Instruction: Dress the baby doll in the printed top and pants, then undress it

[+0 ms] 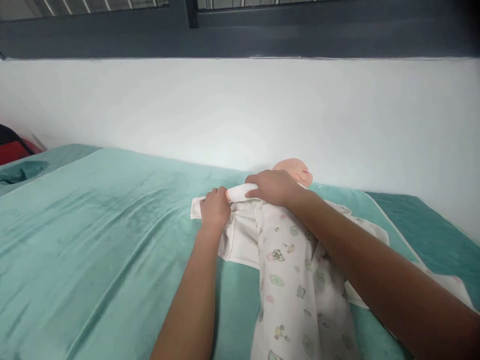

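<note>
A baby doll lies on its back, its pinkish head (pixel 294 169) near the wall and its face turned right. Patterned white baby clothes (pixel 287 280) cover its body, and a white sleeve (pixel 240 193) wraps its outstretched arm. My left hand (pixel 216 209) is closed around the lower end of that arm; a sliver of the doll's skin (pixel 227 195) shows beside my fingers. Higher up, my right hand (pixel 273 188) grips the sleeve near the doll's shoulder, thumb below and fingers above. An open flap of white cloth (pixel 242 237) spreads beneath the arm.
A teal blanket (pixel 112 240) with folds covers the bed. Behind it rises a white wall (pixel 187 110) under a dark window frame (pixel 262 35). A red and black item (pixel 15 147) sits at the far left. More patterned cloth (pixel 444 282) lies at the right.
</note>
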`<state>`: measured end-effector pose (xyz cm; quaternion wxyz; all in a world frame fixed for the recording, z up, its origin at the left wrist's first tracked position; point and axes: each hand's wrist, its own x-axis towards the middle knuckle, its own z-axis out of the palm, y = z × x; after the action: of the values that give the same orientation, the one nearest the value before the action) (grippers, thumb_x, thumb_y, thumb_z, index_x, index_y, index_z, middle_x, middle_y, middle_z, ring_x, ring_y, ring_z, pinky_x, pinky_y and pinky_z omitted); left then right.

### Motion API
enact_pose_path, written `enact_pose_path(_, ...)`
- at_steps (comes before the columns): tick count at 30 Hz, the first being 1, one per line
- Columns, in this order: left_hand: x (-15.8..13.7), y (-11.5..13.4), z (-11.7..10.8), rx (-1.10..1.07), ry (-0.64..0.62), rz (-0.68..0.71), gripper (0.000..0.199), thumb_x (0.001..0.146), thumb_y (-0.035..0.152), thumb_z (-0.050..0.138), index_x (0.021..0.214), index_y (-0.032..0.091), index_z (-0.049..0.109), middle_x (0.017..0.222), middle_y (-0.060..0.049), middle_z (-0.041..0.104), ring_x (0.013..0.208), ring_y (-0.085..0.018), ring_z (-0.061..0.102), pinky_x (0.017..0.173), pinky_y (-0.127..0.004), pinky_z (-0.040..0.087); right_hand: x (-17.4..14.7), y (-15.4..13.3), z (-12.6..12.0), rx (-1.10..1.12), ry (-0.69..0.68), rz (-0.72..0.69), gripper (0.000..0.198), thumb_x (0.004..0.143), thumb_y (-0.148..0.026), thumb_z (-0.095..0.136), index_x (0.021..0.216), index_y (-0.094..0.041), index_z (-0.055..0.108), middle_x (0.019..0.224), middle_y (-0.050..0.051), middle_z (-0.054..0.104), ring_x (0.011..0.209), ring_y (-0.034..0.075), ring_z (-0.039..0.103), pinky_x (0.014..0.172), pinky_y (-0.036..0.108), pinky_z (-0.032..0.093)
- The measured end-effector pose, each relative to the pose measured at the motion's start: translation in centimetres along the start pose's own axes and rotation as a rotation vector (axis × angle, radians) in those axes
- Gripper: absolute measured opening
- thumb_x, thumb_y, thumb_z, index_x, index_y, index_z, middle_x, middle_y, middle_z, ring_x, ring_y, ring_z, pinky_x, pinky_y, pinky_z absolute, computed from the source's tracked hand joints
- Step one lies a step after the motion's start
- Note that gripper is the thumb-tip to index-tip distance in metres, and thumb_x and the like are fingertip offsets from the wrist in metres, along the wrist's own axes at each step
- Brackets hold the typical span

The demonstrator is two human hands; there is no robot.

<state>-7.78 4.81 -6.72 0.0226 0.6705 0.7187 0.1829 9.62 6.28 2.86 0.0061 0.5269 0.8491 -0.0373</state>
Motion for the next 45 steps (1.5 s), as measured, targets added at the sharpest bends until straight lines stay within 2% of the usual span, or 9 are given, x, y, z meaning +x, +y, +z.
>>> enact_pose_path(6,-0.3,0.6,0.6,0.003,0.055,0.252,0.027,0.085,0.013,0.049,0.109,0.026,0.052,0.111,-0.004,0.065,0.107,-0.025,0.058,0.090,-0.039,0.042,1.2,-0.7,1.6,-0.018,0.014,-0.088,0.033,0.091,-0.042,0.055,0.118,-0.026,0.064,0.103,0.008,0.073,0.092,0.027,0.066,0.071,0.034,0.043)
enact_pose_path(10,-0.3,0.7,0.9,0.069,0.052,0.199,0.026,0.084,0.009,0.046,0.105,0.025,0.052,0.108,-0.006,0.065,0.106,-0.027,0.058,0.083,-0.041,0.043,-0.9,0.7,1.7,0.246,0.125,-0.107,0.037,0.094,-0.036,0.050,0.127,-0.024,0.062,0.126,0.007,0.068,0.112,0.026,0.062,0.093,0.038,0.045)
enact_pose_path(16,-0.6,1.0,0.9,0.131,0.106,0.075,0.026,0.082,0.009,0.046,0.103,0.021,0.052,0.110,-0.009,0.064,0.107,-0.031,0.057,0.085,-0.043,0.043,-7.4,4.9,4.7,0.730,0.534,0.238,0.034,0.094,-0.037,0.045,0.116,-0.025,0.068,0.129,0.003,0.067,0.120,0.024,0.059,0.103,0.040,0.043)
enact_pose_path(19,-1.0,1.3,0.8,0.160,0.125,0.008,0.026,0.083,0.009,0.045,0.105,0.020,0.053,0.110,-0.011,0.064,0.108,-0.032,0.057,0.089,-0.045,0.042,-9.5,7.3,8.0,0.766,0.670,0.373,0.038,0.093,-0.039,0.044,0.119,-0.023,0.066,0.128,0.005,0.067,0.118,0.025,0.060,0.103,0.042,0.043)
enact_pose_path(25,-1.1,1.2,1.2,0.157,0.113,0.010,0.029,0.084,0.011,0.044,0.110,0.019,0.054,0.114,-0.014,0.062,0.112,-0.035,0.055,0.094,-0.048,0.041,-10.9,11.6,11.3,0.427,0.574,0.384,0.053,0.076,-0.012,0.046,0.124,-0.027,0.065,0.135,0.003,0.063,0.127,0.028,0.054,0.114,0.050,0.028)
enact_pose_path(30,-2.1,1.4,0.3,-0.271,0.056,0.066,0.047,0.082,0.023,0.054,0.129,0.025,0.052,0.135,-0.010,0.055,0.129,-0.031,0.048,0.110,-0.049,0.034,-12.2,13.2,11.4,0.629,0.657,0.577,0.051,0.075,-0.014,0.046,0.120,-0.025,0.067,0.126,0.001,0.069,0.117,0.024,0.061,0.105,0.038,0.042)
enact_pose_path(33,-4.0,3.7,-2.2,-0.667,-0.012,0.119,0.042,0.089,0.039,0.050,0.130,0.031,0.054,0.143,-0.001,0.053,0.130,-0.026,0.049,0.106,-0.040,0.042,-12.1,12.4,11.0,0.575,0.645,0.622,0.045,0.080,-0.022,0.049,0.120,-0.025,0.068,0.123,0.003,0.070,0.116,0.026,0.061,0.104,0.040,0.040)
enact_pose_path(37,-5.1,9.7,-5.8,-0.723,-0.168,0.378,0.036,0.093,0.047,0.045,0.118,0.031,0.065,0.133,0.002,0.063,0.122,-0.022,0.057,0.103,-0.033,0.045,-11.2,11.2,10.4,0.443,0.617,0.697,0.038,0.087,-0.027,0.045,0.116,-0.025,0.070,0.111,0.007,0.074,0.109,0.028,0.062,0.102,0.045,0.037)
enact_pose_path(45,-1.1,21.6,-3.9,0.241,-0.582,0.733,0.038,0.087,0.035,0.048,0.117,0.023,0.069,0.114,-0.009,0.073,0.104,-0.026,0.066,0.089,-0.036,0.049,-10.9,11.4,10.2,0.442,0.608,0.747,0.034,0.093,-0.029,0.042,0.114,-0.023,0.068,0.108,0.010,0.074,0.107,0.027,0.062,0.096,0.041,0.037)
